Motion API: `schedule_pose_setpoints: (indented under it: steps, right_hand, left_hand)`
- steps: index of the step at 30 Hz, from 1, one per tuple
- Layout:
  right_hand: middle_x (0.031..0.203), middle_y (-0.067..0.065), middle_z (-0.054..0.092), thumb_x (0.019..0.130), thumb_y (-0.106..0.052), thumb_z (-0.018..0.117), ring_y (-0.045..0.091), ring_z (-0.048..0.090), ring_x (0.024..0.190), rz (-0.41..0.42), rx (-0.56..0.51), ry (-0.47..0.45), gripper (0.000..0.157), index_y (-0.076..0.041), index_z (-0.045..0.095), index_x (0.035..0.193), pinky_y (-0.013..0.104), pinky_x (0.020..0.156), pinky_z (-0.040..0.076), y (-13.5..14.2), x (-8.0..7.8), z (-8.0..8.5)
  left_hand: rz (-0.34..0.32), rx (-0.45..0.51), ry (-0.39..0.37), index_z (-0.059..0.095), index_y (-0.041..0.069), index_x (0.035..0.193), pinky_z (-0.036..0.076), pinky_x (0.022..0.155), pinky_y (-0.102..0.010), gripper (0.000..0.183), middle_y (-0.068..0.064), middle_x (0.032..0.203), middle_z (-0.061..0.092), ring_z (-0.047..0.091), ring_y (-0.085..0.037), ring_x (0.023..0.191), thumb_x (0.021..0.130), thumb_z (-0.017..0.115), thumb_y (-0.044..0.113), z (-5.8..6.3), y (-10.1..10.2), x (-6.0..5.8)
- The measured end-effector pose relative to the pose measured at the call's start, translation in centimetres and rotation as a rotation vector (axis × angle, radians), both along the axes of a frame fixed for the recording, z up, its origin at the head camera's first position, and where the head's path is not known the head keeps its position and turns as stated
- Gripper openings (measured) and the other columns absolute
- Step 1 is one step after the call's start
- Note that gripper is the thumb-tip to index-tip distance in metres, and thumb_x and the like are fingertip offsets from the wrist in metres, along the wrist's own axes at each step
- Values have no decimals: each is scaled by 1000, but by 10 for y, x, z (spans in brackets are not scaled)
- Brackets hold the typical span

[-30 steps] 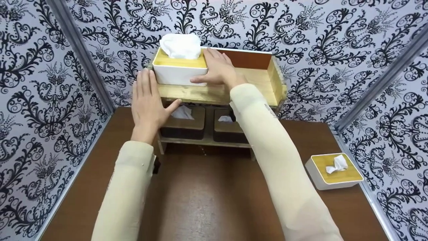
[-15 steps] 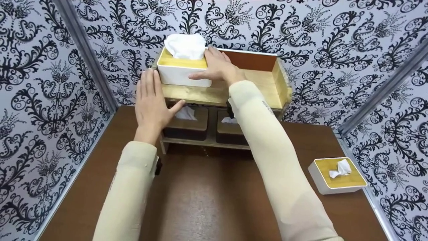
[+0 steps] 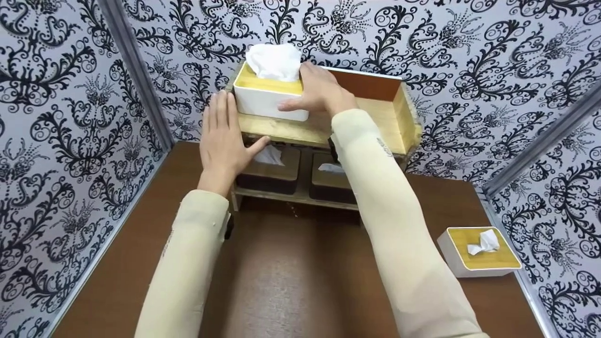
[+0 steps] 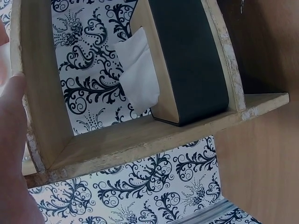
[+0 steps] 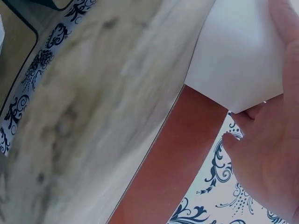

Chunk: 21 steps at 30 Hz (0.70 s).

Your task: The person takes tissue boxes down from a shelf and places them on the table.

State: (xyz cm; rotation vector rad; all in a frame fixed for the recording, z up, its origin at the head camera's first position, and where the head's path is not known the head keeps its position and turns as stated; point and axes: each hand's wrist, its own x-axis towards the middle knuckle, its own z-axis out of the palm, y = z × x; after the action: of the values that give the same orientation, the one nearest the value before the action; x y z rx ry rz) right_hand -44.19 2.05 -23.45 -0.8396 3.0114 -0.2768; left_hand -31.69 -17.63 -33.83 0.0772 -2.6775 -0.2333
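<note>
A white tissue box with a yellow wooden lid and a puffed white tissue sits at the left end of the wooden shelf's top. My right hand grips its right end, thumb across the front face. In the right wrist view, the fingers of the right hand reach behind the box's white wall. My left hand rests with straight fingers against the shelf's left front corner, beside the box. The left wrist view shows part of that hand along the shelf's edge.
Two dark tissue boxes with wooden lids, left and right, stand on the lower shelf. Another white tissue box stands on the brown table at right. Patterned walls enclose the back and sides.
The head view has shifted, so the scene sits slightly further right. Both hands and the white tissue box keep about the same place on the shelf.
</note>
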Motion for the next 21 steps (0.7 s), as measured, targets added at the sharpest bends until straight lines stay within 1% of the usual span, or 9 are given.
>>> schedule_pose_setpoints:
  steps: [6, 9, 13, 16, 18, 21]
  right_hand:
    - [148, 4, 41, 66, -79, 68, 23, 38, 137, 25, 29, -13, 114, -13, 27, 151, 38, 123, 20, 9, 6, 3]
    - [147, 3, 43, 66, -78, 68, 23, 39, 136, 30, 40, -18, 113, -14, 28, 150, 37, 123, 21, 12, 9, 4]
    - [151, 2, 39, 66, -78, 68, 22, 33, 142, 31, 49, -30, 114, -15, 26, 151, 40, 126, 11, 16, 11, 6]
    - [154, 2, 36, 66, -77, 69, 22, 29, 145, 39, 44, -40, 116, -14, 23, 152, 43, 127, 2, 20, 13, 5]
    - [150, 3, 40, 65, -75, 72, 23, 33, 142, 46, 33, -46, 115, -14, 26, 151, 44, 127, 4, 22, 14, 6]
    - [156, 3, 33, 64, -73, 75, 22, 29, 145, 52, 16, -71, 120, -15, 21, 154, 44, 127, 4, 24, 15, 8]
  left_hand:
    - [0, -4, -8, -10, 5, 156, -7, 126, -40, 118, -14, 165, -12, -9, -29, 153, 82, 43, 81, 1, 1, 1]
    - [-2, -7, -22, -12, 6, 155, -7, 126, -39, 118, -14, 164, -14, -11, -29, 153, 82, 42, 81, 2, 1, 1]
    - [1, -17, -26, -12, 6, 155, -7, 126, -40, 118, -13, 164, -15, -11, -29, 153, 82, 42, 81, 3, 0, 2]
    - [6, -25, -24, -12, 5, 155, -5, 126, -41, 119, -14, 164, -14, -11, -29, 153, 82, 42, 82, 3, 0, 2]
    - [5, -25, -27, -12, 5, 155, -5, 126, -41, 119, -14, 164, -14, -11, -29, 153, 82, 42, 82, 3, 1, 2]
    - [5, -19, -30, -12, 5, 155, -7, 126, -40, 119, -13, 164, -14, -11, -29, 153, 82, 42, 82, 5, 0, 3]
